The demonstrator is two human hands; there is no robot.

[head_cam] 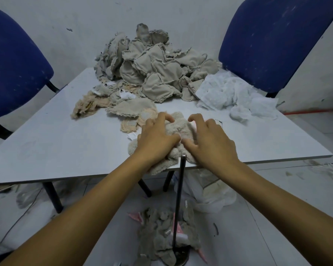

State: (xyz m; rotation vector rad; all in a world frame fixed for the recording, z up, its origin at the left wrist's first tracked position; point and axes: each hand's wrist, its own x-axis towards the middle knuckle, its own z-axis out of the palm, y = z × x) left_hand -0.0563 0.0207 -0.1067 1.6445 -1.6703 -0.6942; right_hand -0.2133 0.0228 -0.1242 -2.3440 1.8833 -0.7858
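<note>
- Below the wrists, a black metal rod (179, 198) stands upright among a floor heap of plush scraps (161, 235).
- Left hand (158, 139): the fingers (167, 117) are curled and its thumb is tucked in, gripping the cream fleece piece (178, 129).
- Right hand (211, 143): the fingers (195, 117) are hooked and narrowly spread, gripping the same piece. The thumbs nearly meet.
- The fleece piece lies under both palms at the near edge of the table (65, 143).
- Beyond the fingertips are a pile of beige fabric cut-outs (154, 73) and, to its right, white stuffing (229, 93).
</note>
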